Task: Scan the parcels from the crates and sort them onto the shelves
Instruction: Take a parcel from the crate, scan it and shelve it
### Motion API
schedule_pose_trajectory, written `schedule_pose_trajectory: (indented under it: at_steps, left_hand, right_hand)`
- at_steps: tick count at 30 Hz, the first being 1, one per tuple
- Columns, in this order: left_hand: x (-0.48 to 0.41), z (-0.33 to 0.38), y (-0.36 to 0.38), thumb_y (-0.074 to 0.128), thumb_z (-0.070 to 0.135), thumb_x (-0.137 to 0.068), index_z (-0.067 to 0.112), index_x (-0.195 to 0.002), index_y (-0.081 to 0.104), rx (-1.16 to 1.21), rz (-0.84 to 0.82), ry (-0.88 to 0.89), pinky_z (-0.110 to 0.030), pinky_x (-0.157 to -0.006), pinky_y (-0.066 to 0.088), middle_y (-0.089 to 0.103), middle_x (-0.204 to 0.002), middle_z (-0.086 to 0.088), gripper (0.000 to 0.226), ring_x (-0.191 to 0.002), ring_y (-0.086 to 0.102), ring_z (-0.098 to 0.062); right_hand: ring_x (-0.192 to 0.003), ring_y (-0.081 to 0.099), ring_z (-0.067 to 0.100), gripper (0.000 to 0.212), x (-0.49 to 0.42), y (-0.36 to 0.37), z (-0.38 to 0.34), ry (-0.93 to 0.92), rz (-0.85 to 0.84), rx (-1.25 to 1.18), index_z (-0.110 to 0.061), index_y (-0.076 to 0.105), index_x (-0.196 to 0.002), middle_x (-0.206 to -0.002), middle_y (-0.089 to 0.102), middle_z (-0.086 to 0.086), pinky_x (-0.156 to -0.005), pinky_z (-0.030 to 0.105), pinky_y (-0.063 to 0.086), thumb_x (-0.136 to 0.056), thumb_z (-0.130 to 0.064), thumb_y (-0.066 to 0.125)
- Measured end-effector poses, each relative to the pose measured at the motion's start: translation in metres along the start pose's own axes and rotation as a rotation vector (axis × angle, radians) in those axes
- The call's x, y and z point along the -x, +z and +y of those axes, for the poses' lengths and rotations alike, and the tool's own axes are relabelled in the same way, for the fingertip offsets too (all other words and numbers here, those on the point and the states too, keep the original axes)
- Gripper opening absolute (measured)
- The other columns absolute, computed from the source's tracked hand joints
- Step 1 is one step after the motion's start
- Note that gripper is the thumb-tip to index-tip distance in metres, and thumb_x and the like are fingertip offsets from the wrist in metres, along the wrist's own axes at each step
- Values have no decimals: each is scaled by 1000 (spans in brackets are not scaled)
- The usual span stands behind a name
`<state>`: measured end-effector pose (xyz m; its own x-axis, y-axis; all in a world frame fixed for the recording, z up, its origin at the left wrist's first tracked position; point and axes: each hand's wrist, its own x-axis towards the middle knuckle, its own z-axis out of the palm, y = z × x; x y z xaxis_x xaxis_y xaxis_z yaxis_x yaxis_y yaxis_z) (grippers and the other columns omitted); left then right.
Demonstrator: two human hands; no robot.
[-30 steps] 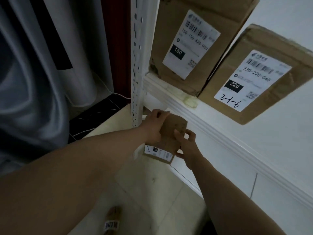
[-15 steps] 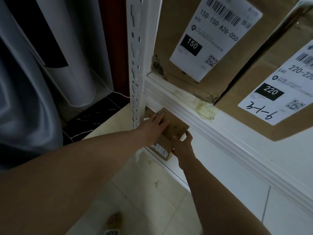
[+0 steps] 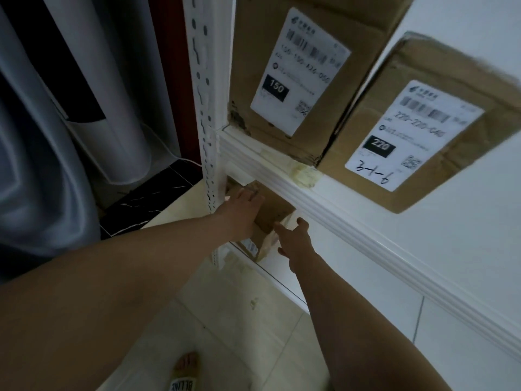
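Left hand [image 3: 244, 213] flat on small parcel [image 3: 272, 218] | right hand [image 3: 296, 239] beside (fingers spread)

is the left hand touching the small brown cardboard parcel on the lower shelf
Touching. The head view shows the left hand lying flat on the small brown cardboard parcel, with no gap between them.

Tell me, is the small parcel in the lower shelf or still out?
Mostly in: the small parcel lies under the upper shelf beam, left hand on it.
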<state>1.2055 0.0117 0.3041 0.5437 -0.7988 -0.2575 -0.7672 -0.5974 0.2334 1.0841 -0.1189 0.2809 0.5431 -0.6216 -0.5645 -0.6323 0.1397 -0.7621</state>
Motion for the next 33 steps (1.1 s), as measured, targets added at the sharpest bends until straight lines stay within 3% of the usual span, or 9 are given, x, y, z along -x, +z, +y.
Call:
schedule_pose_trajectory:
  at_steps: [3,5,8,11,14,17,20,26,33]
  left_hand:
    - [20,40,-19,59,21,-94,3,-157,22,17,-79,-45,-42,-120,24,33,-155,-20,75,-145,28,-35]
    - [37,68,-26,59,20,-96,4,-151,36,81,-94,-82,-40,-112,38,46,-147,-19,62,-135,43,-33]
    - [61,102,-27,54,13,-97,2,-117,63,85,-142,-65,-39,-94,52,66,-120,-15,24,-108,61,-29]
    - [89,146,-30,50,13,-102,-3,-109,65,164,-110,-49,-42,-94,50,66,-115,-17,23,-107,62,-34]
    - [119,190,-28,59,24,-94,7,-87,62,289,-26,-54,-40,-87,50,60,-98,-15,18,-105,61,-38]
    - [148,234,-23,73,21,-89,5,-110,66,266,-5,-80,-32,-82,47,57,-103,-7,28,-107,58,-31]
    - [175,277,-12,77,25,-86,11,-129,62,269,-21,-57,-36,-95,51,63,-124,-8,47,-113,59,-25]
    - [221,365,9,78,32,-87,14,-132,61,285,-105,83,-31,-89,45,61,-129,-6,51,-107,57,-21]
    - [289,435,55,82,28,-83,18,-121,66,473,-309,202,-39,-104,48,64,-122,0,42,-114,60,-20]
  right_hand:
    - [-131,52,37,86,23,-30,1,-17,-8,14,-24,16,-160,-153,42,15,-106,51,49,-94,-33,70]
    - [-132,51,35,83,41,-52,5,-35,-20,43,-22,20,-159,-154,41,13,-107,50,48,-93,-33,70]
    - [-129,53,34,75,72,-89,14,-52,-35,123,-15,28,-155,-146,49,16,-107,47,49,-94,-32,68]
    - [-118,57,30,74,111,-136,31,-73,-50,225,-10,33,-154,-135,54,13,-101,38,49,-94,-33,69]
    - [-133,50,32,76,151,-194,60,-54,-56,306,-6,32,-155,-151,45,15,-112,42,44,-95,-36,68]
    - [-135,48,32,72,188,-256,90,-19,-4,330,-2,37,-152,-153,44,15,-112,37,42,-96,-36,66]
    - [-132,51,33,65,226,-316,121,27,104,294,3,47,-144,-147,52,16,-94,28,41,-95,-34,69]
    - [-129,52,36,61,317,-403,195,87,353,132,3,53,-137,-141,55,18,-89,34,41,-91,-31,74]
    - [-120,59,31,52,453,-408,294,222,468,48,0,61,-131,-131,62,13,-98,37,49,-90,-29,75]
